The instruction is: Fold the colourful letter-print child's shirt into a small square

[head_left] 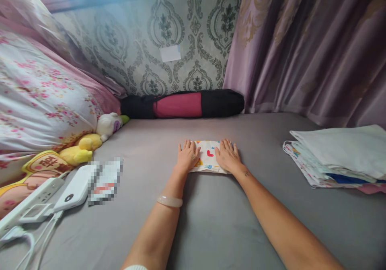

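A folded white cloth with colourful prints and a red mark lies flat on the grey bed sheet. Pressed on its left end is my left hand, fingers stretched forward and palm down. My right hand rests the same way on the right end, its fingers slightly spread. Between the two hands the printed middle of the cloth shows. Neither hand grips it. A pale bangle circles my left wrist.
At right lies a stack of folded cloths. On the left are a power strip, a white power bank with cables, a blurred packet and plush toys. A black and red long bag lies along the wall.
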A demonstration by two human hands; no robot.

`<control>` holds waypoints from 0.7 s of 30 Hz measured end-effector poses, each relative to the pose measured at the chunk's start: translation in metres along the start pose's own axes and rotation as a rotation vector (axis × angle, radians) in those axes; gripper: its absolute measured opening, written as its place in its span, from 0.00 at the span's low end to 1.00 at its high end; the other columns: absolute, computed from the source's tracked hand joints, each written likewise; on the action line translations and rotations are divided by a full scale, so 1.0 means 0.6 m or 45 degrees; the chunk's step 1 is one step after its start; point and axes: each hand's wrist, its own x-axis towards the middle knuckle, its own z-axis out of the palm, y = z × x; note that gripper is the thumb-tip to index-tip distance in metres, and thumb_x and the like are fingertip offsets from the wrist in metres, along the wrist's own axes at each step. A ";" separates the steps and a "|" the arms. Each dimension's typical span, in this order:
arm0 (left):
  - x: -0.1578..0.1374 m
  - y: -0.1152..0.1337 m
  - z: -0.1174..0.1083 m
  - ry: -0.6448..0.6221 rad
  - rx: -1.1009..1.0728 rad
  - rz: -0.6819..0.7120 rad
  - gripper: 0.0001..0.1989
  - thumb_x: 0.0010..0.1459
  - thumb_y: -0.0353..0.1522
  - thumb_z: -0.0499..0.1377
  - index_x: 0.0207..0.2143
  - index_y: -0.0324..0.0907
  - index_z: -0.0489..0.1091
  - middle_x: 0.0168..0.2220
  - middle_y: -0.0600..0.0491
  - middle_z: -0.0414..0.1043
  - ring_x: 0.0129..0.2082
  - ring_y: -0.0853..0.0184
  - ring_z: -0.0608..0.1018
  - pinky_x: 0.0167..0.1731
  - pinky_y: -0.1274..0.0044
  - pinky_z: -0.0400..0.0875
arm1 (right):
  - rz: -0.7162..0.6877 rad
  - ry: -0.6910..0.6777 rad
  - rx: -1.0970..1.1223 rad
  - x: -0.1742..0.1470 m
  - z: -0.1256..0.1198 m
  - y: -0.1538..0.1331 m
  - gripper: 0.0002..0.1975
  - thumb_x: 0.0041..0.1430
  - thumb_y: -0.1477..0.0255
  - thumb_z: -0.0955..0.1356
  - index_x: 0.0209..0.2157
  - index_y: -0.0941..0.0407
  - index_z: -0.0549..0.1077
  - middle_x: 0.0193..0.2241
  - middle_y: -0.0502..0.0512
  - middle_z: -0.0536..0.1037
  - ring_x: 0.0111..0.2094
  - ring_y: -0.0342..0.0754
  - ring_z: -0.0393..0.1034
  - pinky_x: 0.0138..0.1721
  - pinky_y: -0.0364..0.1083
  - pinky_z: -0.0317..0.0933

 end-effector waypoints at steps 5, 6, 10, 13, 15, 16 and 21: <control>-0.002 0.014 0.005 0.035 0.028 0.049 0.27 0.65 0.42 0.38 0.60 0.38 0.55 0.64 0.41 0.52 0.64 0.56 0.53 0.61 0.59 0.46 | -0.021 0.002 0.029 -0.003 -0.003 -0.013 0.31 0.65 0.63 0.50 0.63 0.68 0.51 0.65 0.66 0.50 0.65 0.55 0.41 0.63 0.54 0.35; -0.003 0.015 0.007 0.016 0.028 0.054 0.27 0.65 0.42 0.39 0.60 0.38 0.55 0.64 0.41 0.52 0.64 0.57 0.54 0.61 0.60 0.47 | -0.009 -0.025 0.027 -0.003 -0.001 -0.013 0.31 0.65 0.63 0.50 0.63 0.68 0.51 0.65 0.66 0.50 0.65 0.55 0.41 0.63 0.54 0.35; -0.004 0.014 0.010 -0.019 0.020 0.055 0.26 0.65 0.42 0.40 0.60 0.39 0.54 0.63 0.41 0.53 0.64 0.57 0.55 0.60 0.61 0.49 | -0.002 -0.052 0.019 -0.002 0.009 -0.011 0.31 0.66 0.62 0.50 0.63 0.68 0.51 0.65 0.66 0.49 0.65 0.55 0.40 0.63 0.55 0.34; -0.006 0.013 0.009 -0.018 -0.010 0.053 0.25 0.65 0.42 0.41 0.60 0.39 0.54 0.63 0.41 0.53 0.63 0.57 0.56 0.60 0.62 0.49 | 0.001 -0.052 0.020 0.000 0.014 -0.009 0.31 0.66 0.62 0.50 0.63 0.67 0.51 0.65 0.66 0.49 0.65 0.55 0.40 0.63 0.55 0.34; -0.006 0.012 0.009 -0.015 -0.048 0.050 0.25 0.65 0.41 0.42 0.59 0.39 0.55 0.63 0.41 0.53 0.63 0.57 0.56 0.60 0.61 0.48 | 0.006 -0.060 0.015 0.001 0.014 -0.008 0.31 0.65 0.62 0.50 0.63 0.67 0.51 0.65 0.65 0.49 0.65 0.55 0.39 0.63 0.55 0.35; -0.005 0.011 0.010 -0.005 -0.083 0.052 0.24 0.65 0.41 0.43 0.58 0.40 0.56 0.62 0.41 0.54 0.63 0.57 0.56 0.60 0.61 0.48 | 0.005 -0.065 0.012 0.001 0.013 -0.007 0.31 0.65 0.62 0.50 0.63 0.67 0.51 0.65 0.65 0.49 0.65 0.54 0.40 0.63 0.55 0.35; 0.011 -0.007 0.010 0.261 -0.658 0.011 0.12 0.61 0.36 0.51 0.43 0.44 0.69 0.48 0.45 0.71 0.52 0.59 0.70 0.55 0.67 0.58 | -0.067 -0.007 -0.014 -0.006 -0.003 -0.016 0.30 0.65 0.64 0.50 0.63 0.66 0.52 0.65 0.66 0.49 0.65 0.55 0.39 0.62 0.57 0.34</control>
